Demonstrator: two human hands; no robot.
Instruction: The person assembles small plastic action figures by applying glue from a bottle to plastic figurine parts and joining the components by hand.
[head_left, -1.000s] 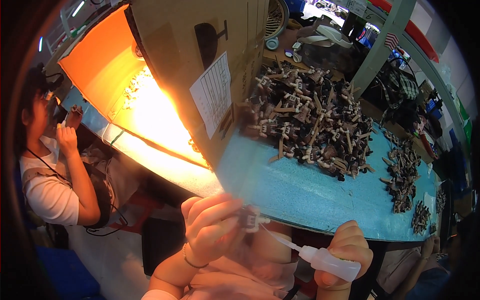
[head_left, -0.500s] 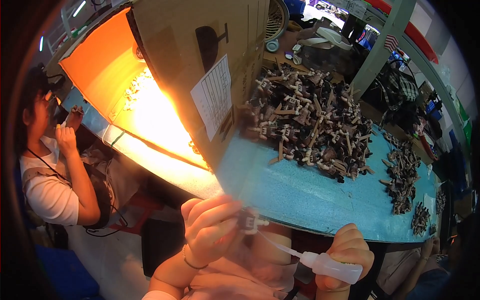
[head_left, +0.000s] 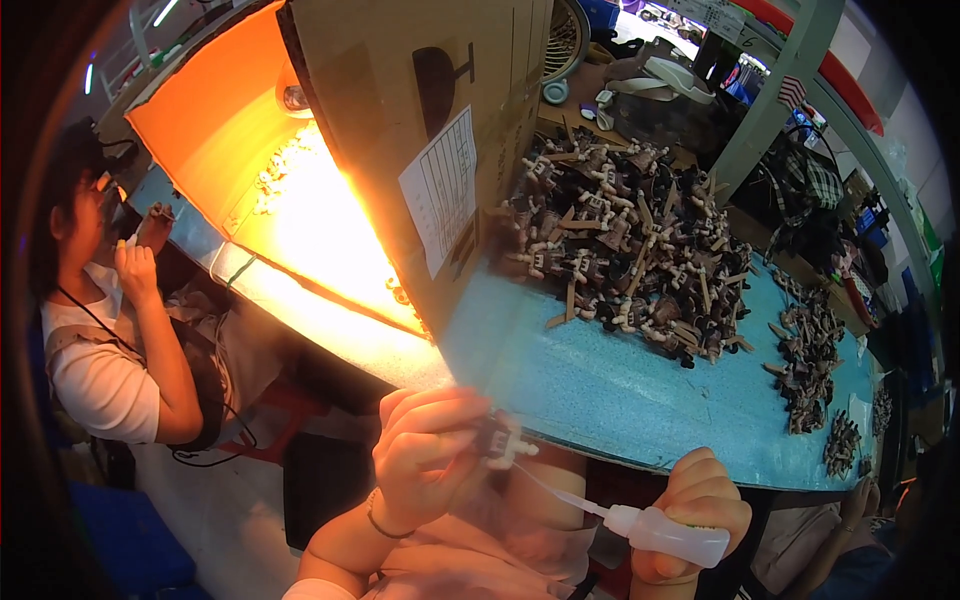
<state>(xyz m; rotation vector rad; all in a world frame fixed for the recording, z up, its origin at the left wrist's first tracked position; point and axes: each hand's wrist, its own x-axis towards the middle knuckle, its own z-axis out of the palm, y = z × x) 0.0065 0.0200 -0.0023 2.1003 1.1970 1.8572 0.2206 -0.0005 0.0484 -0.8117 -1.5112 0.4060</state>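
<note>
Between the fingertips of my left hand [head_left: 425, 455] is a small toy figure [head_left: 503, 446] in dark brown with cream arms, held just off the table's front edge. My right hand [head_left: 700, 510] wraps around a white squeeze bottle [head_left: 665, 535] lying nearly on its side. The bottle's long thin nozzle [head_left: 565, 494] points up and left, its tip close to the figure; whether it touches I cannot tell. Beyond my hands, a big heap of similar figures [head_left: 630, 250] covers the back of the blue tabletop [head_left: 600, 385].
A cardboard box [head_left: 400, 60] with a bright lamp [head_left: 294, 98] inside stands at left. Smaller rows of figures [head_left: 805, 350] lie to the right. A person [head_left: 110, 340] sits at left, hands raised; another person's arm [head_left: 850, 510] shows at lower right. A grey post [head_left: 780, 95] rises behind.
The view has shifted slightly, so the box and heap sit a little farther right. In my left fingers the figure has tilted a little; the bottle stays almost where it was.
</note>
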